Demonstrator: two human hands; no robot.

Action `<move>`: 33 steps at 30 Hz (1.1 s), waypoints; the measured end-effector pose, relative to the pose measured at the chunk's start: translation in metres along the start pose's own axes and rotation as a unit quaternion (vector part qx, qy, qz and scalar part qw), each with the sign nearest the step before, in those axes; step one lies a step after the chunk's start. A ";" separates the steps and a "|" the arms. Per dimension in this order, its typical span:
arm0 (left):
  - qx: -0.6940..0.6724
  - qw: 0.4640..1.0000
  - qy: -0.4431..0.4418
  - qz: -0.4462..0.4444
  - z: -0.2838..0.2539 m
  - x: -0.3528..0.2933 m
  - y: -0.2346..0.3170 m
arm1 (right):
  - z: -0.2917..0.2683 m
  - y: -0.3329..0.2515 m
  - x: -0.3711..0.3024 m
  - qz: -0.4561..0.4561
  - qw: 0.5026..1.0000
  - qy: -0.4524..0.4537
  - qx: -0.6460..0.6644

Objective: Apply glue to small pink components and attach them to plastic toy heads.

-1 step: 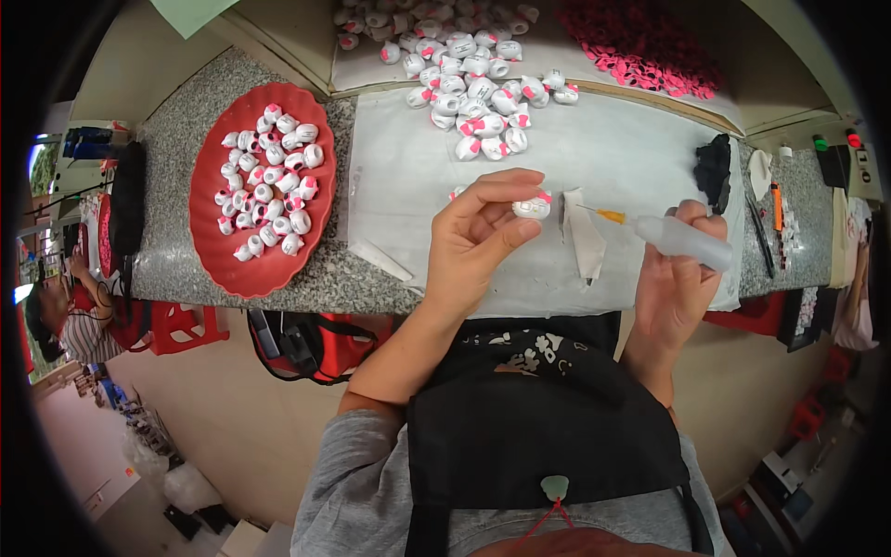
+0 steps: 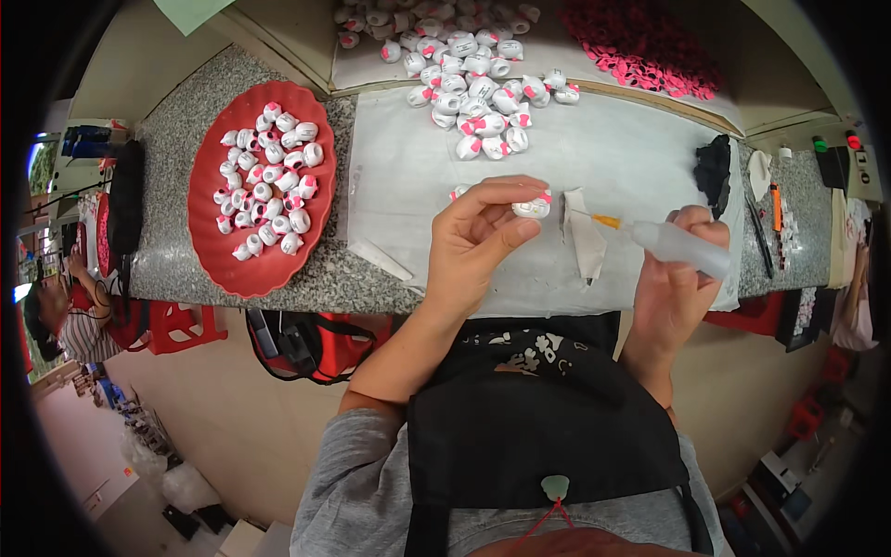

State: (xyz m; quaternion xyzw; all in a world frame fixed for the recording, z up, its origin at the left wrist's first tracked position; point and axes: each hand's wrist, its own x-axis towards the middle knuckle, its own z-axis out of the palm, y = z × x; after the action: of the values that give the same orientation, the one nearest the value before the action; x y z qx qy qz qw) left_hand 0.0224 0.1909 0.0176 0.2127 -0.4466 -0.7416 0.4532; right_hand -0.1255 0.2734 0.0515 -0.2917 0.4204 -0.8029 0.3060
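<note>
My left hand (image 2: pixel 471 232) pinches a small white figurine head (image 2: pixel 532 206) with a pink bow between thumb and fingers. To its right, my right hand (image 2: pixel 682 278) is wrapped round a translucent squeeze bottle (image 2: pixel 682 249). The bottle lies tilted, its orange needle tip (image 2: pixel 606 222) pointing left toward the head, with a gap between them. Below the needle a folded white paper strip (image 2: pixel 585 243) rests on the white work sheet (image 2: pixel 399 176). Part of another head (image 2: pixel 458 192) peeks out behind my left fingers.
At the left stands a red scalloped tray (image 2: pixel 209 223) of white heads. More heads (image 2: pixel 473 84) are heaped at the back, beside a pile of pink bows (image 2: pixel 650 56). A black cloth (image 2: pixel 713 172), a black pen-like tool (image 2: pixel 760 237) and an orange marker (image 2: pixel 777 206) lie right.
The bottle and its needle have dipped slightly and moved a little to the left with my right hand. My left hand stays nearly still with the head.
</note>
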 end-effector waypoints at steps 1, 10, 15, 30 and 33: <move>-0.003 1.000 0.001 -0.001 0.000 -0.001 0.000 | 0.000 0.001 -0.002 -0.064 0.994 -0.051 -0.066; -0.043 0.999 0.014 -0.005 -0.001 -0.005 0.001 | 0.012 0.002 -0.017 -0.191 0.943 -0.129 -0.242; -0.044 0.999 -0.001 -0.014 0.001 -0.005 0.003 | 0.013 0.001 -0.016 -0.198 0.935 -0.150 -0.252; -0.063 0.998 -0.002 -0.028 -0.001 -0.005 0.001 | 0.012 0.000 -0.016 -0.209 0.934 -0.146 -0.251; -0.054 0.998 -0.003 -0.028 -0.001 -0.005 0.001 | 0.013 0.001 -0.016 -0.205 0.936 -0.145 -0.248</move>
State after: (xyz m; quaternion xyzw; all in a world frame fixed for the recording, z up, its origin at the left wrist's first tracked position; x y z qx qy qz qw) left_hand 0.0262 0.1946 0.0176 0.1979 -0.4010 -0.7778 0.4417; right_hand -0.1049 0.2781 0.0533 -0.5515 0.4879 -0.6675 0.1105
